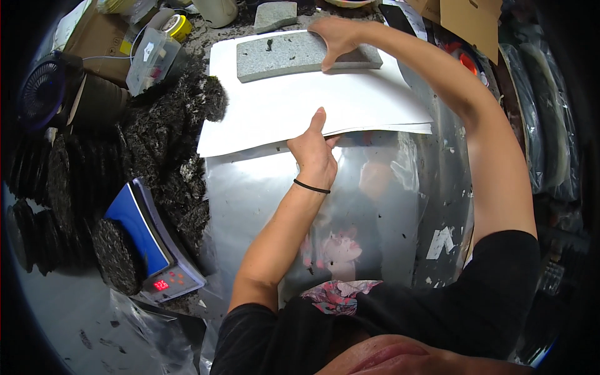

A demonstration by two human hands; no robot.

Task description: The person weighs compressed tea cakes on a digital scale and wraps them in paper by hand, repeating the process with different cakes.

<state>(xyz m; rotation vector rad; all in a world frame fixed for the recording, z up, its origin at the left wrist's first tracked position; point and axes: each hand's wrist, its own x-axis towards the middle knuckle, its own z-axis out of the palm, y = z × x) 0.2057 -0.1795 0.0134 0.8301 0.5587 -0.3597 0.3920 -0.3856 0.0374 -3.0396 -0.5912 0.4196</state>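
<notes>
My left hand pinches the near edge of a stack of white sheets, thumb on top and fingers underneath. A long grey stone slab lies across the far part of the sheets. My right hand spans that slab, its thumb against the near face and its fingers over the far edge; the fingertips are partly hidden. Below the lifted near edge of the sheets lies clear plastic film, shiny with reflections. A black band circles my left wrist.
Left of the sheets is a heap of black shredded material, apparently dried seaweed. A digital scale carries a pressed black disc. Several similar discs, a small fan and a plastic box stand further left. Another stone lies behind.
</notes>
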